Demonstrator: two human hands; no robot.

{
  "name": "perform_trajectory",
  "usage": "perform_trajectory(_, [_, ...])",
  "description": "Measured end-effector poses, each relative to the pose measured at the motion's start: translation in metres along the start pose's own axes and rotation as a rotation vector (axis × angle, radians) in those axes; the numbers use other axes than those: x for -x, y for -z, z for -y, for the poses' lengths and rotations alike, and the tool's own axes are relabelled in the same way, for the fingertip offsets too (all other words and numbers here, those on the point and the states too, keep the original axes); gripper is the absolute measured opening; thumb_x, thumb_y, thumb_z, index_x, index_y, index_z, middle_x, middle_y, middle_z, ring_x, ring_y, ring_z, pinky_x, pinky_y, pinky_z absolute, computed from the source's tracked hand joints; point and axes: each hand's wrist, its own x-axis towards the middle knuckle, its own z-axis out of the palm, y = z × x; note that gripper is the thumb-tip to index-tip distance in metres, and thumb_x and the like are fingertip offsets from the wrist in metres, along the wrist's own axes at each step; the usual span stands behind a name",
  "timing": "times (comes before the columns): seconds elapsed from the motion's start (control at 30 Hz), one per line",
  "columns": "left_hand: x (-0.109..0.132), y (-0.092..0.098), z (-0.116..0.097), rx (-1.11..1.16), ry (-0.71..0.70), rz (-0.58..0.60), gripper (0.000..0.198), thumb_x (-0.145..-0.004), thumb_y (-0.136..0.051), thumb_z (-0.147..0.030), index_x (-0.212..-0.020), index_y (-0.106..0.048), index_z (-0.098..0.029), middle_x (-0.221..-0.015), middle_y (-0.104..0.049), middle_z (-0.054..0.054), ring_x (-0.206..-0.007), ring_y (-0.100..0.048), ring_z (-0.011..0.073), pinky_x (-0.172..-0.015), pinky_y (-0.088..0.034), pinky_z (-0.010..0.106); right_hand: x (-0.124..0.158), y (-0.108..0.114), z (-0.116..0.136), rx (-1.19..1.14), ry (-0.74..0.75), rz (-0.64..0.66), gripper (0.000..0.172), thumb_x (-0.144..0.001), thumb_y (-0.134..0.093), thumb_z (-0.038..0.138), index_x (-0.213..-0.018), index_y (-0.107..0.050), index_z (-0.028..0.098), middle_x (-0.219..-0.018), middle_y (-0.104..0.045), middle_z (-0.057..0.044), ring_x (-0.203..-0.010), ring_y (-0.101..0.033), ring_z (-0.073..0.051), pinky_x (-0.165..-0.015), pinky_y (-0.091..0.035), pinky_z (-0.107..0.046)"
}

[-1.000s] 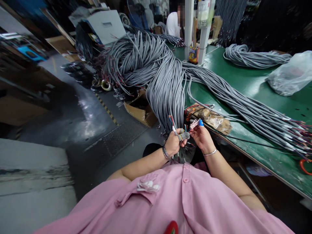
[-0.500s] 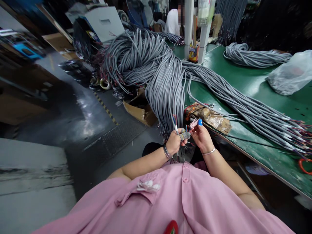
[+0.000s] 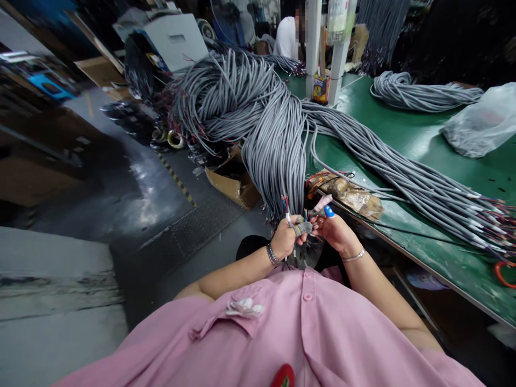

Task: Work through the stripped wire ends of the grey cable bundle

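Note:
My left hand is closed around grey cables, with a cloth-like grey cover on a finger. From its top sticks a cable end with a white band and bare coloured wires. More thin coloured wires rise between my hands. Close against them, my right hand has its fingertips pinched together; what lies between them is too small to make out. It wears a blue finger cover and a pale pink one. Just beyond my hands hangs a thick bundle of grey cables.
A green table runs along the right, bearing another cable bundle, a wooden block and a plastic bag. Orange-red handles lie near its edge. A cardboard box stands on the floor. A person in white is behind.
My right hand has turned slightly and its fingertips have come closer to my left hand. The cable end in my left hand has shifted a little left and down.

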Motion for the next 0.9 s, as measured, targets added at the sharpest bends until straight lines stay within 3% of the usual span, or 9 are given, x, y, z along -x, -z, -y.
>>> perform_trajectory(0.13, [0.0,0.004,0.002,-0.133,0.006,0.066,0.036,-0.073,-0.07,-0.045,-0.061,-0.054,-0.015,-0.049,-0.056,-0.002,-0.038,-0.046,0.0061,-0.039,-0.035,0.018,0.012,-0.005,-0.007,0.259,0.183,-0.062,0.021,-0.071,-0.079,0.036,-0.08,-0.069,0.019,-0.07,-0.064,0.002,-0.058,-0.053,-0.008,-0.059,-0.045,-0.022])
perform_trajectory(0.27, [0.001,0.006,-0.004,-0.274,0.034,0.24,0.033,-0.075,-0.069,-0.045,-0.069,-0.058,-0.014,-0.053,-0.06,0.0,-0.041,-0.052,0.0085,-0.043,-0.042,0.02,0.018,-0.009,-0.006,0.442,0.279,-0.048,0.016,-0.077,-0.074,0.035,-0.076,-0.07,0.019,-0.068,-0.065,0.002,-0.061,-0.053,-0.011,-0.063,-0.044,-0.025])
perform_trajectory(0.37, [0.001,0.007,-0.011,-0.326,0.047,0.299,0.034,-0.077,-0.067,-0.046,-0.069,-0.058,-0.014,-0.054,-0.061,0.001,-0.041,-0.053,0.009,-0.042,-0.04,0.019,0.019,-0.01,-0.003,0.487,0.292,-0.044,0.017,-0.075,-0.075,0.036,-0.077,-0.072,0.019,-0.069,-0.066,0.001,-0.062,-0.055,-0.012,-0.065,-0.044,-0.026])
perform_trajectory(0.6, [0.002,0.005,-0.008,-0.225,0.018,0.22,0.039,-0.081,-0.062,-0.05,-0.071,-0.062,-0.012,-0.055,-0.062,0.003,-0.041,-0.053,0.0089,-0.04,-0.035,0.019,0.02,-0.009,-0.008,0.44,0.29,-0.069,0.022,-0.076,-0.073,0.039,-0.09,-0.075,0.021,-0.078,-0.071,-0.001,-0.065,-0.057,-0.013,-0.066,-0.046,-0.028])
perform_trajectory(0.77, [0.001,0.003,-0.003,-0.18,0.013,0.149,0.041,-0.08,-0.062,-0.051,-0.065,-0.06,-0.013,-0.056,-0.063,0.004,-0.042,-0.055,0.0091,-0.041,-0.033,0.02,0.019,-0.007,-0.012,0.43,0.31,-0.162,0.019,-0.074,-0.075,0.038,-0.073,-0.071,0.02,-0.064,-0.063,0.002,-0.057,-0.049,-0.011,-0.057,-0.042,-0.025])
perform_trajectory(0.9, [0.001,0.003,0.0,-0.159,0.007,0.092,0.042,-0.079,-0.062,-0.052,-0.065,-0.06,-0.013,-0.058,-0.065,0.005,-0.043,-0.056,0.0096,-0.041,-0.032,0.021,0.018,-0.008,-0.014,0.408,0.306,-0.202,0.021,-0.071,-0.077,0.04,-0.071,-0.069,0.02,-0.062,-0.06,0.002,-0.055,-0.047,-0.011,-0.055,-0.04,-0.025])
